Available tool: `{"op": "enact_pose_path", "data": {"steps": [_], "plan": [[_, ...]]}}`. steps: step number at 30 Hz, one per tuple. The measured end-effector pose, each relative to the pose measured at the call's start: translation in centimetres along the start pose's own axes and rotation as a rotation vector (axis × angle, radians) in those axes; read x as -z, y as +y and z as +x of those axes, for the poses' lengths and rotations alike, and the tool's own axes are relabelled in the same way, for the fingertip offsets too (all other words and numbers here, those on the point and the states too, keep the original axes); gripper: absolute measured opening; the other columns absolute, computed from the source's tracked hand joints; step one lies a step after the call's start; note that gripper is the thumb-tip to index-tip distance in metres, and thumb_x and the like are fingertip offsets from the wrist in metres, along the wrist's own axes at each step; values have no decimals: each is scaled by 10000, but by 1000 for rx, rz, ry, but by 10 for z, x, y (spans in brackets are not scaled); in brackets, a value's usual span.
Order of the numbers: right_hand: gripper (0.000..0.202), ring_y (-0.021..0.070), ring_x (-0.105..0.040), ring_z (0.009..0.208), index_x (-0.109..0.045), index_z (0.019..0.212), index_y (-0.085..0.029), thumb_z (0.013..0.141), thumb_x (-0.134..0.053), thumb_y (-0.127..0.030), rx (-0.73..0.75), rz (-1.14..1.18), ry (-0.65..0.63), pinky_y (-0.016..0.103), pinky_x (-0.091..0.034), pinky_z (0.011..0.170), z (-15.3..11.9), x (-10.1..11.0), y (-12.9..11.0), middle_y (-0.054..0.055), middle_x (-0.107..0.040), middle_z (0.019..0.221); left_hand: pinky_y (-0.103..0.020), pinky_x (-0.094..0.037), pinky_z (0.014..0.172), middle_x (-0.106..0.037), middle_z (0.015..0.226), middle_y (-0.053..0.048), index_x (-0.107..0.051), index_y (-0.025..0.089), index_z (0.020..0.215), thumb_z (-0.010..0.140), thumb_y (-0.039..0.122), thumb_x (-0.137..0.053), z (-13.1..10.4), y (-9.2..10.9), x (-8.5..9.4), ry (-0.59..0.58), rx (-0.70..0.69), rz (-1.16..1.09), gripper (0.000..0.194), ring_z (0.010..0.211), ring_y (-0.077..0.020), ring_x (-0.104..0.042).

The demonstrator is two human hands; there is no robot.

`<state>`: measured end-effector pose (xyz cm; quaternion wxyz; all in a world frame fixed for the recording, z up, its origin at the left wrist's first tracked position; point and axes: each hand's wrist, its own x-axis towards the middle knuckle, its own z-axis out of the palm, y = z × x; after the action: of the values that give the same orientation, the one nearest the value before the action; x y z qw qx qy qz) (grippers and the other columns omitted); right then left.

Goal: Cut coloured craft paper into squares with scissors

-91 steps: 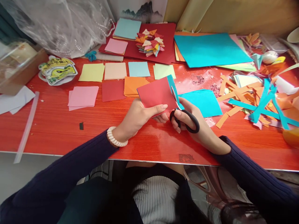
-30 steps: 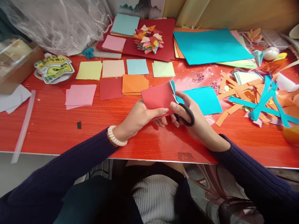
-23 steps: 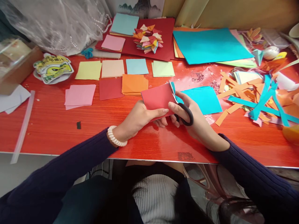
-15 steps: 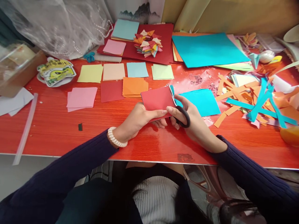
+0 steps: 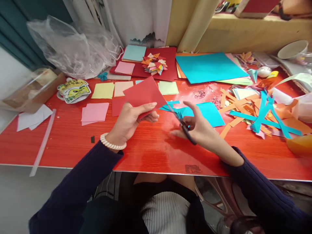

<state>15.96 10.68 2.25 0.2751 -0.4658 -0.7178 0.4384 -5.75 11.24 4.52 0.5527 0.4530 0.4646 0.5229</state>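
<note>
My left hand (image 5: 133, 120) pinches a red paper piece (image 5: 145, 94) between thumb and fingers, tilted above the table. In my right hand (image 5: 198, 125) is a pair of scissors (image 5: 184, 125) with black handles, blurred by motion; its index finger is stretched out. The blades point toward the red paper's right corner; whether they touch it I cannot tell. Beneath the scissors' tip lies a small blue strip (image 5: 170, 105), and beside my right hand is a blue paper sheet (image 5: 212, 113) on the red table.
Pink paper squares (image 5: 95, 113), yellow squares (image 5: 102, 90) and green squares (image 5: 168, 87) lie around. A folded-paper ring (image 5: 154, 64) sits behind on dark red sheets. Orange and blue offcuts (image 5: 246, 109) pile up at right. A plastic bag (image 5: 70, 48) stands at back left.
My left hand has raised and turned the red paper. My right hand with the scissors has moved away from it, down and right. A blue strip now shows on the table. The view has tilted up.
</note>
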Motion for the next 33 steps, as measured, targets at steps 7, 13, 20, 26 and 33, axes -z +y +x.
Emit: {"op": "enact_pose_path", "data": {"steps": [7, 13, 20, 26, 33], "plan": [[264, 271, -567, 1075, -660, 1089, -213, 882, -558, -341, 322, -552, -222, 454, -449, 944, 6, 4, -14, 109, -597, 1181, -229, -539, 614, -651, 621, 12, -645, 156, 648, 737, 328, -683, 7, 2, 11, 166, -20, -18, 197, 569, -93, -622], [473, 329, -533, 1091, -601, 1161, -126, 769, -703, -371, 248, -760, -86, 490, -435, 932, 74, 22, 2, 178, -573, 1172, -217, -537, 603, -649, 596, 12, -665, 153, 658, 725, 300, -702, 8, -4, 9, 104, -10, -79, 166, 565, -92, -621], [424, 227, -510, 877, -572, 1005, -109, 776, -671, -452, 212, -685, -114, 359, -460, 784, 125, 14, 40, 128, -519, 1002, -246, -548, 641, -665, 603, -11, -669, 152, 643, 740, 327, -696, 3, 1, 6, 70, 20, -47, 202, 589, -114, -638], [248, 260, -445, 960, -598, 899, -146, 858, -583, -390, 311, -763, -68, 392, -409, 832, 122, 8, 44, 135, -497, 1017, -244, -539, 613, -666, 602, -19, -664, 148, 615, 737, 337, -703, 1, -1, 4, 51, 37, -29, 228, 597, -123, -644], [294, 310, -436, 1074, -531, 1022, -171, 968, -374, -413, 386, -888, 123, 466, -330, 877, 119, 26, 33, 130, -532, 1079, -226, -534, 599, -670, 599, -9, -673, 151, 650, 733, 322, -713, 3, -2, 5, 35, 54, -35, 194, 590, -116, -645]]}}
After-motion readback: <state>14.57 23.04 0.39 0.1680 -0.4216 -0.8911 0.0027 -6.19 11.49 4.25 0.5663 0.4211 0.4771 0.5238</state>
